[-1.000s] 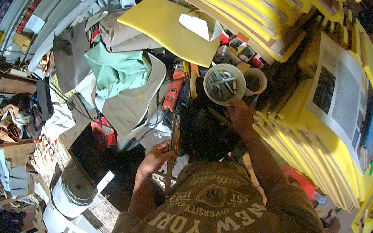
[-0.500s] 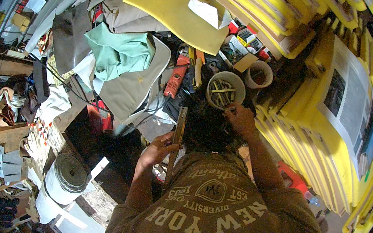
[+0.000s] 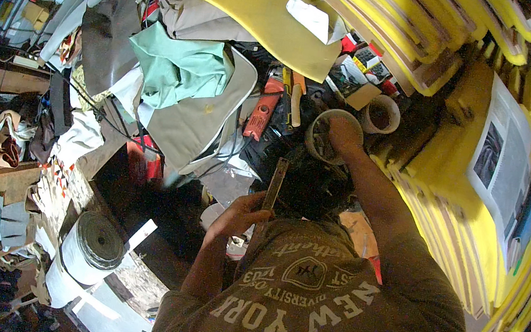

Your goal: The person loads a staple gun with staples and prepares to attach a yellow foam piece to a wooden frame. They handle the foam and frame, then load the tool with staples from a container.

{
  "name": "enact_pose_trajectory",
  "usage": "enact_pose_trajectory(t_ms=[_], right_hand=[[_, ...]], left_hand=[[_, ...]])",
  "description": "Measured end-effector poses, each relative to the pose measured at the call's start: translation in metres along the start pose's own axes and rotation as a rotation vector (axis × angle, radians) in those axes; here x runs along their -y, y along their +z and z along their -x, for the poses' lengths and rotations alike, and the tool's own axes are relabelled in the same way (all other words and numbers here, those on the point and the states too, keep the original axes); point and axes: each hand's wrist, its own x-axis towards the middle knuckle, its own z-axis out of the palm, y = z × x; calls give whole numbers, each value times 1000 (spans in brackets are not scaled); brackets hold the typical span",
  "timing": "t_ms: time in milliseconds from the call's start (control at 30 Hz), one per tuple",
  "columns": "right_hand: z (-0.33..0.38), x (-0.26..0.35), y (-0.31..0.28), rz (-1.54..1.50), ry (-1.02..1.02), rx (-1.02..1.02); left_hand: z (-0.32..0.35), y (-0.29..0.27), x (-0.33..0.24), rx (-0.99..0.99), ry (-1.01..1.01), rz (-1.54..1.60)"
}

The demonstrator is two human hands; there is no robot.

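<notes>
My left hand (image 3: pixel 242 214) is closed around a long narrow brownish strip (image 3: pixel 276 184), ruler-like, with a small hole near its top end. The strip stands tilted in front of my chest. Reaching forward, my right hand (image 3: pixel 345 135) is inside a round white tub (image 3: pixel 311 147); its fingers are down among the contents and hidden from view. Close by the tub's right side is a second, smaller tub (image 3: pixel 382 114) with a reddish-brown inside. A red power tool (image 3: pixel 263 113) lies left of the tubs, next to a yellow-handled tool (image 3: pixel 295 102).
Stacked yellow foam sheets (image 3: pixel 420 222) crowd the right side, with a printed sheet (image 3: pixel 501 152) on them. Ahead lies a yellow foam piece (image 3: pixel 267 10). Green cloth (image 3: pixel 177 72) rests on a grey-beige panel (image 3: pixel 201 119). A rolled sheet (image 3: pixel 87 253) stands at the lower left.
My right hand has moved from the tub's near rim down into it, covering the pale sticks seen there before. My left hand still holds the strip. The whole view has shifted slightly.
</notes>
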Motion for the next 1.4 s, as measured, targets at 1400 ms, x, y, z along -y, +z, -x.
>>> enact_pose_trajectory(t_ms=[1400], right_hand=[[127, 102, -155, -390, -427, -190]], left_hand=[[2, 35, -38, 99, 448, -150]])
